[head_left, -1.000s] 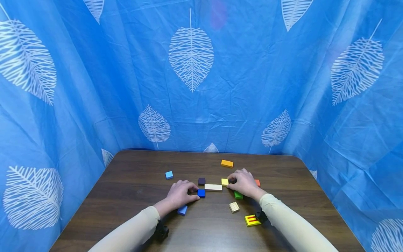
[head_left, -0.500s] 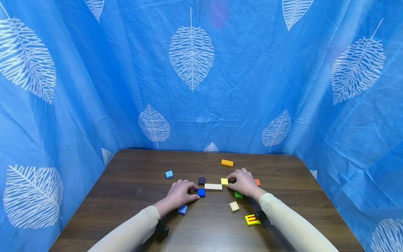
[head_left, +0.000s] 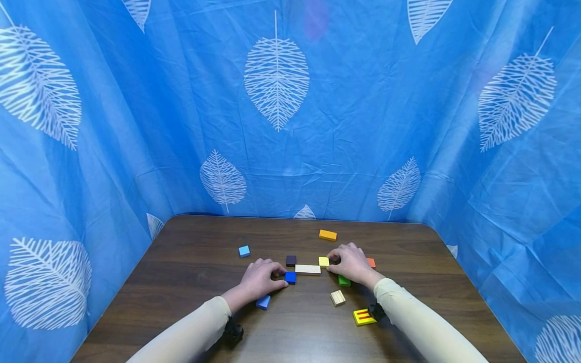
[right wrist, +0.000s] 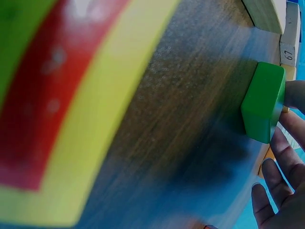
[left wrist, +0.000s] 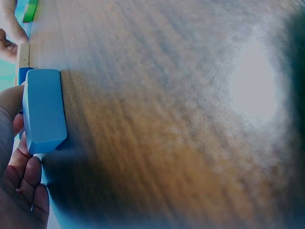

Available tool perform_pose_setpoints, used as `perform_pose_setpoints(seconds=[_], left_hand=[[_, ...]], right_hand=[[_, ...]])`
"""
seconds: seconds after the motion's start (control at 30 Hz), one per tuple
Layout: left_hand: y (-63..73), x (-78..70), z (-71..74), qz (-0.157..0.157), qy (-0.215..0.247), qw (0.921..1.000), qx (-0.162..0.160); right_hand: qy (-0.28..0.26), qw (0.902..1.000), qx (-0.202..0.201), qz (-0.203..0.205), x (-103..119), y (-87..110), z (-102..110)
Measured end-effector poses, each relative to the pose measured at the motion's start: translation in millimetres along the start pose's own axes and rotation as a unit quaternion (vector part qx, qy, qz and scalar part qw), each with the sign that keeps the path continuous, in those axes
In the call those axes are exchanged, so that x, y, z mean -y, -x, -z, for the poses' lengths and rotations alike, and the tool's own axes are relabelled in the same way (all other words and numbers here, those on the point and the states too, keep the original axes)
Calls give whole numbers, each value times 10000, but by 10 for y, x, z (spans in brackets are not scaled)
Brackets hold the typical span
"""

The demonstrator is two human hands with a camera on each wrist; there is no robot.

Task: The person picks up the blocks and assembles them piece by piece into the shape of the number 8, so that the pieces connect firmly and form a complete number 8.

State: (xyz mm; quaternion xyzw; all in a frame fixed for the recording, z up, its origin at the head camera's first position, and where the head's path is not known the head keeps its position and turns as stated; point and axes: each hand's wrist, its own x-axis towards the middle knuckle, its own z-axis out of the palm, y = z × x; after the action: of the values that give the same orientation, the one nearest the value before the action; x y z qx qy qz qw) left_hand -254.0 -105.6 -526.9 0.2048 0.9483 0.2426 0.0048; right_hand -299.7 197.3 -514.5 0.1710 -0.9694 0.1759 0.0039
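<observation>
The left hand pinches the royal-blue block, the right hand the yellow block; only the right wrist view shows digits on the white plank.

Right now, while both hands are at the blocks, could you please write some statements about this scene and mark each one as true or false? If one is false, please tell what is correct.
1. The orange block is the farthest block from the person. True.
2. The left hand holds the orange block. False: it is at the royal blue block.
3. The long white block lies between the royal blue block and the plain yellow block. True.
4. The light blue block lies right of the plain yellow block. False: it lies to the left.
5. The right hand is at the plain yellow block. True.
</observation>
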Motion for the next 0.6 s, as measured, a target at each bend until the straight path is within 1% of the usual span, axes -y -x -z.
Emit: perform_pose_setpoints(seconds=[0.37,0.6], left_hand=[[2,2,-11,11,-6,10000,-34],[6,-1,-2,3,-14,10000,-37]], right_hand=[[-83,9999,106,-75,10,1,23],[-161,9998,88,-49,-15,6,53]])
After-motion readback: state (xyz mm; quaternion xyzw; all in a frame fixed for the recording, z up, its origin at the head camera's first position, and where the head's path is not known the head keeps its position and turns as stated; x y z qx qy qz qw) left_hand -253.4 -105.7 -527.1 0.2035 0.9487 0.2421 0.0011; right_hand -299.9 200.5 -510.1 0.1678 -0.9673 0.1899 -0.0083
